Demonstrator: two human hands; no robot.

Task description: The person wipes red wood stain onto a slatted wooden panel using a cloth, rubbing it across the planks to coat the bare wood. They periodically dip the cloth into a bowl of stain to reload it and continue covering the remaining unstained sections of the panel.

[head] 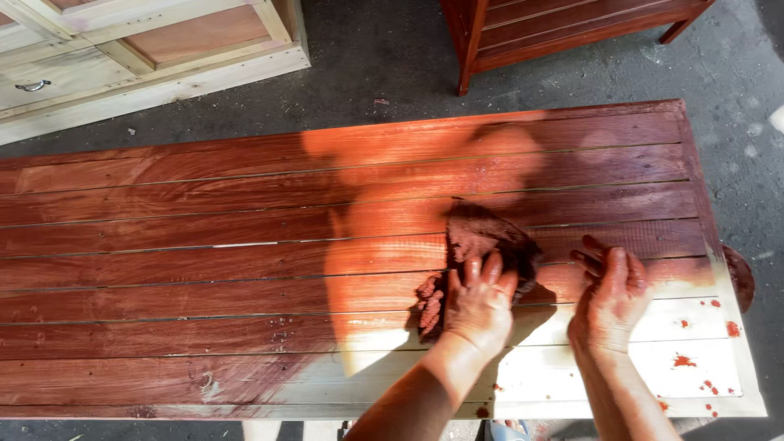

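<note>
light: hard, bright sun on the slatted panel (245,245) | shadow: broad dark patches over the boards, a sunlit gap through the middle | glare: bare wood near the right hand (611,298) nearly washed out | focus: sharp overall, slight softness at the left hand (478,302) | edges: mild bending

- Beyond the work in front of you, an unpainted pale wooden cabinet (122,57) stood on the floor at upper left, with 1 metal drawer handle (33,85) showing.
- A dark red-stained slatted piece of furniture (563,28) stood at the top, right of centre.
- Grey concrete floor (384,65) lay between them, dusty and speckled.
</note>
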